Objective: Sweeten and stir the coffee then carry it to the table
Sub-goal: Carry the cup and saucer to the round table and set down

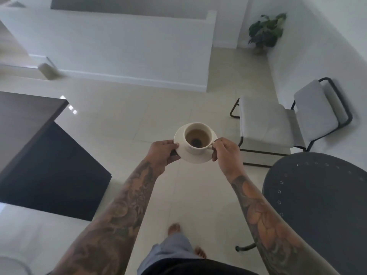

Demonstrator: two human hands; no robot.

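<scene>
- Underfoot, the pale tiled floor [158, 108] fills most of the view, well below the fingers, and a bare foot [174, 228] steps forward on it; I judge the sweetening and stirring done and the carrying under way.
- Left of the left-hand fingers stands a dark counter [23, 120], its corner near but well apart from them; whether this is where the coffee is meant to go cannot be told from here.
- Right of the right-hand fingers, and lower in view, sits a dark round seat [321, 205]; beyond it a pale cushioned chair [266, 124] stands against the wall.
- Further past the fingertips, a potted plant [265, 32] occupies the far corner.
- Both arms reach forward at about the same height, which I take as a way of keeping the load level while walking.
- Between the two sets of fingers is the white saucer [198, 158], held in mid-air over the floor.
- Clasping the saucer's left rim is the left hand [161, 153], thumb on top and fingers curled beneath, so it bears the weight.
- Opposite, the right hand [225, 151] pinches at the cup's handle, its lower fingers by the saucer's right rim, probably to stop the cup sliding.
- Centred on the saucer, the white cup [197, 150] stands upright.
- Inside it, the coffee [196, 136] lies low, well under the rim, so a spill looks unlikely.
</scene>
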